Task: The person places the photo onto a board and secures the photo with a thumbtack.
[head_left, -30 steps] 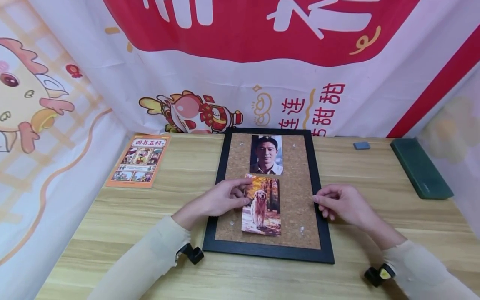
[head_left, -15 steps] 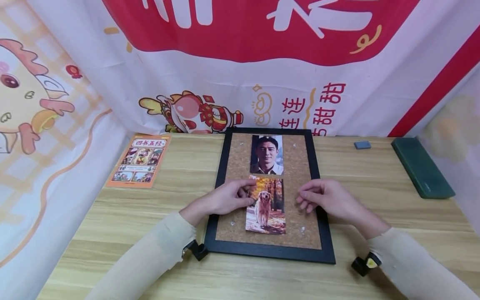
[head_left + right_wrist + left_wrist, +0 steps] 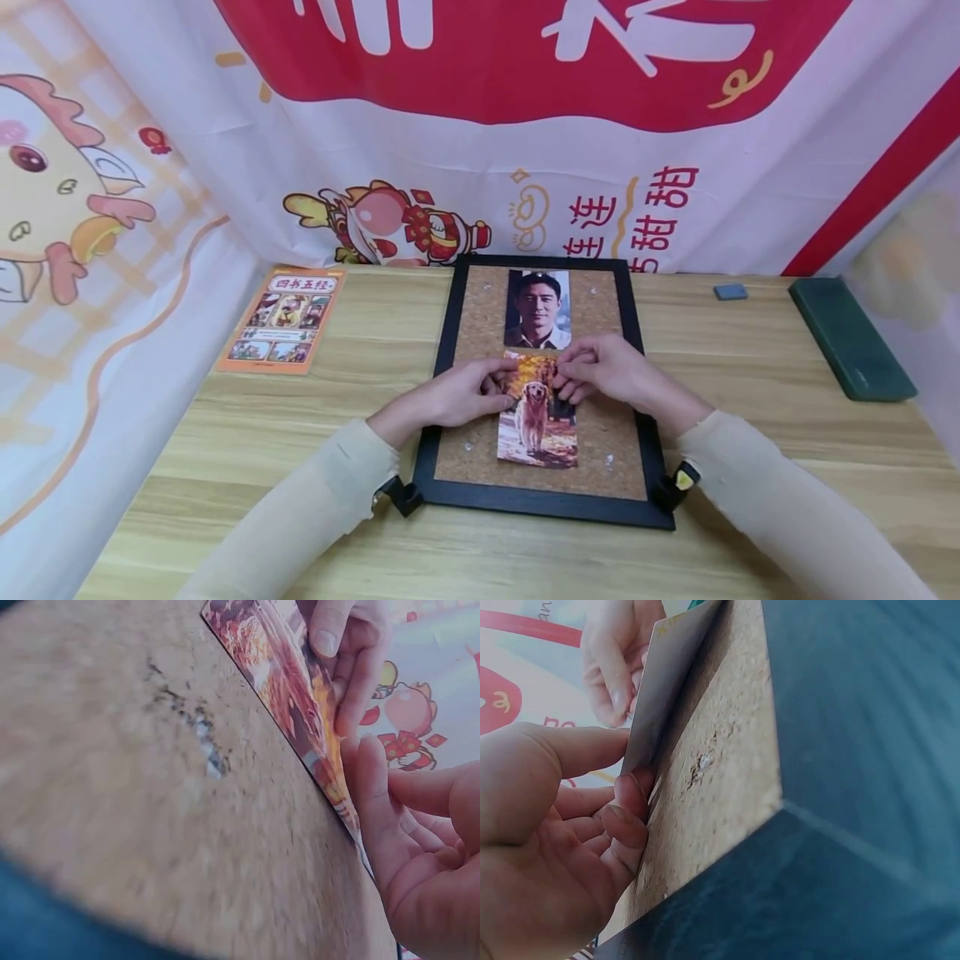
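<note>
A dog photo point(image 3: 534, 425) lies over the corkboard point(image 3: 600, 425), below a portrait photo point(image 3: 537, 312). My left hand point(image 3: 459, 395) pinches its left edge between thumb and fingers. In the left wrist view, the pale back of the dog photo point(image 3: 664, 686) shows that edge raised off the cork. My right hand point(image 3: 615, 372) is at the photo's upper right edge, thumb and index finger together. The right wrist view has this right hand point(image 3: 427, 847) beside the picture's top end; whether a small thing sits between its fingertips is hidden.
The board's black frame point(image 3: 555, 506) lies on the wooden table. Small shiny spots point(image 3: 609, 459) mark the cork near its corners. An orange booklet point(image 3: 283, 321) is at the left, a blue block point(image 3: 731, 292) and a green case point(image 3: 851, 340) at the right. Fabric hangs behind.
My right hand has moved left from the board's right frame edge to the dog photo's upper right. The dog photo has shifted slightly right and up, with my left hand still gripping it.
</note>
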`<state>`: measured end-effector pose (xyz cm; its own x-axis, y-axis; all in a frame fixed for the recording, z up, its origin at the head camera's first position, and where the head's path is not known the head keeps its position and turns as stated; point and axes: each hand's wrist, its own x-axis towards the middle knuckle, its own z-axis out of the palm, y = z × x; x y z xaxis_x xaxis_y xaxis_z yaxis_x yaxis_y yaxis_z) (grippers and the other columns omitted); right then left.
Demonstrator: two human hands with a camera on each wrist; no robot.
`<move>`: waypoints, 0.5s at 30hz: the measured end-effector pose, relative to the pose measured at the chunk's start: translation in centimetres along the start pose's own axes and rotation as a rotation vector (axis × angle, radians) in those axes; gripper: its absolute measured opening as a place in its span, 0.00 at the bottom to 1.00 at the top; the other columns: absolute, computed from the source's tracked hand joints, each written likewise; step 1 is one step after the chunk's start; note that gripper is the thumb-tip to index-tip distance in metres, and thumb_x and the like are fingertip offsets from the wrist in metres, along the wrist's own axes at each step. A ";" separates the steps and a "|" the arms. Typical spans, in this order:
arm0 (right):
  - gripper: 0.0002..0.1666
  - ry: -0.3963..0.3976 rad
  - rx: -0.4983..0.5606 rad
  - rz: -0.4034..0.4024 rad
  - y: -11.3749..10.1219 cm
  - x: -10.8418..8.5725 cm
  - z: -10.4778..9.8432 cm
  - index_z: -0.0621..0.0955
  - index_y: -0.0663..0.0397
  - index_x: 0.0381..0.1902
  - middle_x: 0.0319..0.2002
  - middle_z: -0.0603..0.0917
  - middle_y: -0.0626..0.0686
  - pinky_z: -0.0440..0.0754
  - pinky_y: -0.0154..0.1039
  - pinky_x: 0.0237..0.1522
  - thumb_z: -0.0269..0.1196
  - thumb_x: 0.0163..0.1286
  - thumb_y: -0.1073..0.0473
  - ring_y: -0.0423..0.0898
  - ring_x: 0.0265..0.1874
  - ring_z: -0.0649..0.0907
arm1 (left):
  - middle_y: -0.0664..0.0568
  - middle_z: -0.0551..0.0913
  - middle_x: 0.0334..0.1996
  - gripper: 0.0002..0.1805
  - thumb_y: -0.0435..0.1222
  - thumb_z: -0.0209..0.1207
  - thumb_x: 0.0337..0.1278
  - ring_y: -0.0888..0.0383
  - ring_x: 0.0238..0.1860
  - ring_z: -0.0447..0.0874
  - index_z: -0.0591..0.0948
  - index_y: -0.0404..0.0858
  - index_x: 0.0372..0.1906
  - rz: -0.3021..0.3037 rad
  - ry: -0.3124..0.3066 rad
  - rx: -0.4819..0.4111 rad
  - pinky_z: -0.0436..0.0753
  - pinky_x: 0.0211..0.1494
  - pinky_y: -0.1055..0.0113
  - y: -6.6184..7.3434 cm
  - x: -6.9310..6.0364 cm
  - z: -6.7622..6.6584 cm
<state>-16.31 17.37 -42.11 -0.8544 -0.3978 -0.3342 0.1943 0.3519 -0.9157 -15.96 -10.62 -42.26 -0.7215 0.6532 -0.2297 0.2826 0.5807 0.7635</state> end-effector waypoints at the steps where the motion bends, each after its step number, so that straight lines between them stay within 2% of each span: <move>1: 0.12 -0.002 0.002 0.000 0.0 0.3 0.2 0.82 0.72 0.56 0.44 0.92 0.65 0.93 0.44 0.42 0.57 0.83 0.69 0.50 0.37 0.93 | 0.49 0.86 0.49 0.33 0.39 0.64 0.77 0.64 0.43 0.82 0.71 0.34 0.80 0.001 0.001 0.000 0.82 0.50 0.68 0.0 0.0 0.0; 8: 0.11 0.006 0.024 0.022 -0.3 2.1 1.0 0.81 0.73 0.55 0.41 0.93 0.64 0.92 0.41 0.38 0.57 0.83 0.69 0.46 0.32 0.91 | 0.50 0.86 0.49 0.33 0.38 0.64 0.77 0.62 0.44 0.82 0.71 0.34 0.80 -0.006 -0.008 0.013 0.82 0.50 0.67 0.1 0.2 0.0; 15: 0.11 0.006 -0.004 0.060 -1.0 3.4 1.5 0.82 0.73 0.55 0.37 0.92 0.62 0.92 0.40 0.34 0.59 0.82 0.69 0.44 0.27 0.90 | 0.50 0.86 0.50 0.33 0.38 0.64 0.77 0.62 0.44 0.82 0.70 0.35 0.80 -0.025 -0.016 0.002 0.82 0.50 0.66 0.1 0.2 -0.2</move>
<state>-18.70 14.42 -42.64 -0.8443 -0.3703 -0.3874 0.2435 0.3788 -0.8929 -16.18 -10.48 -42.10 -0.7180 0.6463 -0.2585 0.2661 0.5979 0.7561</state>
